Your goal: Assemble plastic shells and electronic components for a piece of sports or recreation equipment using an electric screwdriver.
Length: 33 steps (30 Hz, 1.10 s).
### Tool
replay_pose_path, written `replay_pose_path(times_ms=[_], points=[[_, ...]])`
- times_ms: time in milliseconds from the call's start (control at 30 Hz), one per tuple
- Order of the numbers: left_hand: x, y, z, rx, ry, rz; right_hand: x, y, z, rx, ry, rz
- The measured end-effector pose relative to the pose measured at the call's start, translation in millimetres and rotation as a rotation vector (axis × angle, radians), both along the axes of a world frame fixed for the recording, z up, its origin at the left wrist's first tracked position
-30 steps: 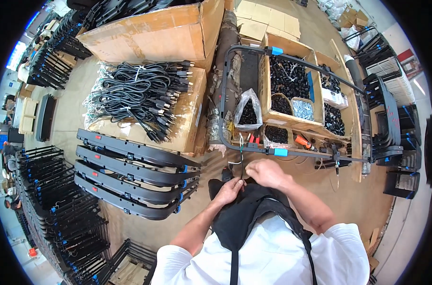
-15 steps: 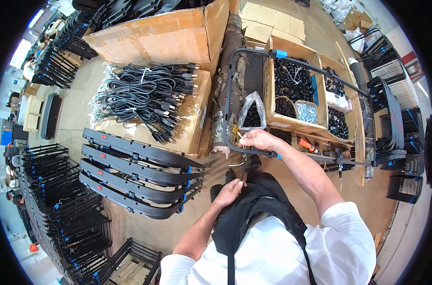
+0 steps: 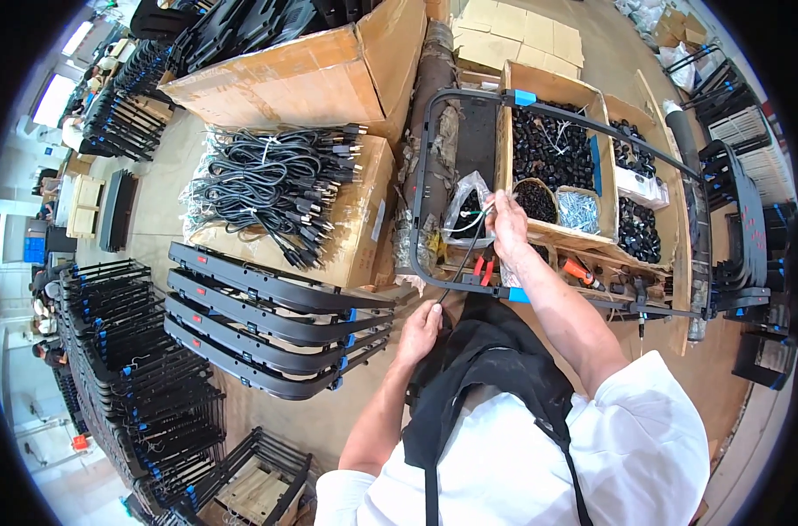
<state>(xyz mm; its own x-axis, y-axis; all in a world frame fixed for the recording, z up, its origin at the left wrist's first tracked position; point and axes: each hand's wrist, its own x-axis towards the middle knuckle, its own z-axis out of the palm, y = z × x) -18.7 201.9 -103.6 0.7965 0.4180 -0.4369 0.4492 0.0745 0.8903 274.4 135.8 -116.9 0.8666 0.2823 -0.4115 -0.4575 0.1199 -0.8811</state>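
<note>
The head view looks down on a person in a white shirt and black apron, standing at a black tubular frame point(image 3: 469, 188) that lies across cardboard boxes. The right hand point(image 3: 507, 226) is raised over the near edge of the parts box point(image 3: 552, 88), with its fingers pinched closed on a thin dark cable point(image 3: 465, 247). The cable runs down and back to the left hand point(image 3: 421, 326), which is closed in a fist around the lower end, near the frame's near rail. It seems the two hands hold the cable stretched so that it stays straight along the frame. A clear plastic bag point(image 3: 465, 203) stands open just beside the right hand, probably to keep small parts close.

The fingertips of both hands are too small to see well. What is inside the bag I cannot tell. Red-handled pliers point(image 3: 481, 267) lie partly under the rail.
</note>
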Motion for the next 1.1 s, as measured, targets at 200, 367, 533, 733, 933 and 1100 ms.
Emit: replay_pose_path(times_ms=[200, 367, 533, 733, 933, 1100], points=[[26, -13, -6, -0.219, -0.075, 0.074, 16, 9, 37, -0.346, -0.056, 0.727], [36, -17, -8, -0.275, -0.055, 0.13, -15, 16, 20, -0.282, -0.025, 0.806], [37, -13, -4, -0.325, -0.019, 0.155, -18, 31, 26, -0.291, -0.202, 0.872], [38, -16, -8, -0.311, -0.032, 0.211, -17, 36, 36, -0.295, -0.185, 0.914], [38, -20, -4, -0.297, -0.032, 0.277, 5, 33, 28, -0.26, -0.159, 1.038], [44, -24, -1, -0.307, -0.037, 0.312, 65, 15, 4, -0.609, -0.701, 0.878]])
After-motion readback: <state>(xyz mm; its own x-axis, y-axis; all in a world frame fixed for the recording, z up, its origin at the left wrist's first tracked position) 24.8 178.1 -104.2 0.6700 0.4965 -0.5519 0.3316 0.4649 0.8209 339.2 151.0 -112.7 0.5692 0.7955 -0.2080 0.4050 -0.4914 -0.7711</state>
